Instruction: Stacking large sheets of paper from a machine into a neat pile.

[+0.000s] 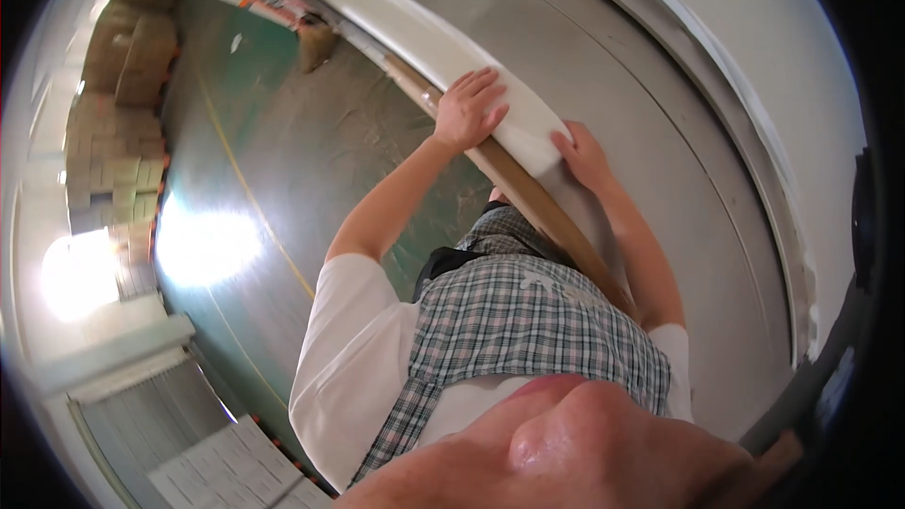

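A long, smooth white sheet (424, 33) lies along the left side of a grey tabletop, its rounded near end in front of me. My left hand (468, 113) rests on the sheet's left edge, palm down, fingers stretched and a little apart. At the near right corner, my right hand (586, 156) closes on the sheet's edge, its thumb at the corner. Its fingertips are partly hidden. Below the sheet, a brown cardboard strip (533, 198) runs along the table's near left edge toward my plaid apron (528, 320).
The grey tabletop (650, 151) stretches right to a raised metal rail (754, 198). Left of the table is a green floor (273, 132) with yellow lines. Stacked cartons (113, 151) stand along the far left. A brown box (317, 45) sits beside the table's far end.
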The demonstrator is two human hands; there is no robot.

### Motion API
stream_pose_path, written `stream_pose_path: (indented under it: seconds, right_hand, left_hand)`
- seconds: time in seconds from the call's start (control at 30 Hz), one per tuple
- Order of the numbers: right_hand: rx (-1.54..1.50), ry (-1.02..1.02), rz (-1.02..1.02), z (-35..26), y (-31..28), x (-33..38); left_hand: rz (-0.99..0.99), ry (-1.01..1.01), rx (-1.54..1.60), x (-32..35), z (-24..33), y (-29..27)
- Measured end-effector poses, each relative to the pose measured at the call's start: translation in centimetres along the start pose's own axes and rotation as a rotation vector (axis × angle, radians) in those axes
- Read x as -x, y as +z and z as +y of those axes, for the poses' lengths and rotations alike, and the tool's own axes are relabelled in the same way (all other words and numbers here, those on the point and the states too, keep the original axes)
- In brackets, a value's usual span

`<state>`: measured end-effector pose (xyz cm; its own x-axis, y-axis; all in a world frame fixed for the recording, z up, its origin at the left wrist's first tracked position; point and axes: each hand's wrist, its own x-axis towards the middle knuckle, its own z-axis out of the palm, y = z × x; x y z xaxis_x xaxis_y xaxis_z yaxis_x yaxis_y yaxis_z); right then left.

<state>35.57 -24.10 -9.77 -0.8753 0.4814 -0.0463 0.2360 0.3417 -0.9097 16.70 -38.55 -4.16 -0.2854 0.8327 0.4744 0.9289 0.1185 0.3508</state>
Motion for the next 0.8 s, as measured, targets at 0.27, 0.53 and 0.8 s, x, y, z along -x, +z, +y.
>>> stream_pose_path:
  seconds: [0.27,0.53,0.8]
  right_hand:
    - [0.423,-0.019,0.678,5.5,-8.3,-5.4]
    - [0.701,0.164,0.927,4.3,-8.1,-4.1]
    - [0.695,0.174,0.906,5.3,-5.3,-7.1]
  left_hand:
    - [-0.276,0.079,0.35,-0.9,-0.3,-2.9]
    - [-0.305,0.163,0.56,-11.0,-6.6,0.2]
    - [-0.034,-0.161,0.248,-34.6,-23.3,13.1]
